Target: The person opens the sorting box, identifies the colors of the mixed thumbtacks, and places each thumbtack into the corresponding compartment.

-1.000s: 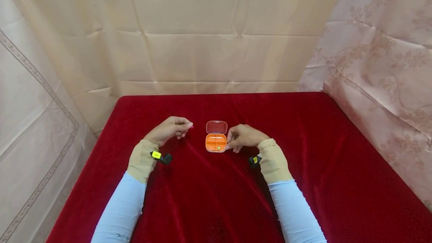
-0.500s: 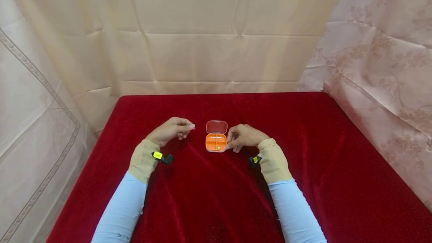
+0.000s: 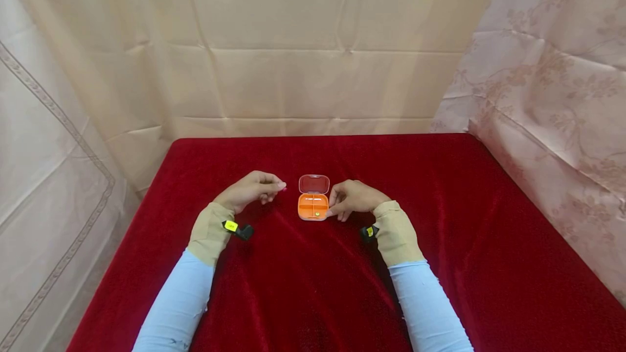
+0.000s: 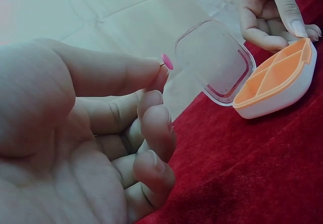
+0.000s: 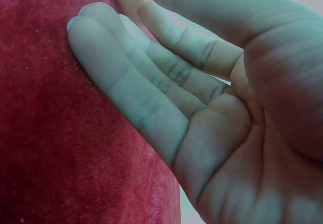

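Note:
In the left wrist view a thumbtack (image 4: pixel 167 61) with a round pink head is pinched between the thumb and forefinger of my left hand (image 3: pixel 250 188); its other fingers curl loosely. To the right stands an orange and white pill box (image 3: pixel 306 213) with dividers inside. Its clear lid (image 3: pixel 314 183) is tipped up at the back. A small yellow piece (image 3: pixel 317 214) lies in the front right compartment. My right hand (image 3: pixel 359 196) pinches the box's right side between thumb and forefinger. The right wrist view shows mostly its palm and fingers, with the box largely hidden.
Dark red velvet (image 3: pixel 303 287) covers the table, whose back edge meets a beige curtain (image 3: pixel 313 69). Pale patterned cloth (image 3: pixel 562 96) hangs at the right, and white cloth (image 3: pixel 49 178) at the left. Small black cameras sit on both wrists.
My left hand has shifted slightly to the right with the pink thumbtack, closer to the pill box. The right hand and the box have stayed in place.

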The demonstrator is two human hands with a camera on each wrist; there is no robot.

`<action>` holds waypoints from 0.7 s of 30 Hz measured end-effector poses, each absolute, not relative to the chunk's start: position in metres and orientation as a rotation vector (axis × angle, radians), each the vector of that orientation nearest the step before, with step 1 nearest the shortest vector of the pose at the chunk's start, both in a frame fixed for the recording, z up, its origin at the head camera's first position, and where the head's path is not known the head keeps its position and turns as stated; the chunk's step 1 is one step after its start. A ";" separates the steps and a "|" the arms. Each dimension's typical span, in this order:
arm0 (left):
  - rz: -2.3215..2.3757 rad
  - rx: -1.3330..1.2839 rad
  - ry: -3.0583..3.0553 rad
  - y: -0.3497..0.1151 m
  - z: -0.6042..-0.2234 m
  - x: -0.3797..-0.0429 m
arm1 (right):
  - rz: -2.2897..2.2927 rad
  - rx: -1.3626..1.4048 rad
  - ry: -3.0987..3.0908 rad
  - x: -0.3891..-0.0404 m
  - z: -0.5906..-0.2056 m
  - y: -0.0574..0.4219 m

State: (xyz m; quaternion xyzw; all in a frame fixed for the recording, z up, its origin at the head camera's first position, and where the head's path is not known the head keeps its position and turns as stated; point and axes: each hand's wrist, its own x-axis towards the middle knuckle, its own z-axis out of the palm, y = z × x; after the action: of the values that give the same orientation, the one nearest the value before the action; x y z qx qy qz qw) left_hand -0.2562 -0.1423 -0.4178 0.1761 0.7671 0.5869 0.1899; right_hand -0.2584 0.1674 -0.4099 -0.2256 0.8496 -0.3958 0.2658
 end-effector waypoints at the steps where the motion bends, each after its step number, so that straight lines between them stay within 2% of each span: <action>1: 1.645 0.498 2.159 -0.142 -0.418 -0.256 | -1.069 -0.609 2.293 -0.259 -0.410 0.167; 21: 1.620 0.507 2.159 -0.138 -0.417 -0.254 | -1.060 -0.615 2.301 -0.257 -0.408 0.167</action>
State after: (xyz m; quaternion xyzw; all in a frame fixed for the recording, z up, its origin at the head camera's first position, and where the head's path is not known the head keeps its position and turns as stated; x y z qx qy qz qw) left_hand -0.2542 -0.1379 -0.4165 0.1810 0.7709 0.5783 0.1963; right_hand -0.2569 0.1670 -0.4075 -0.2276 0.8513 -0.3920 0.2643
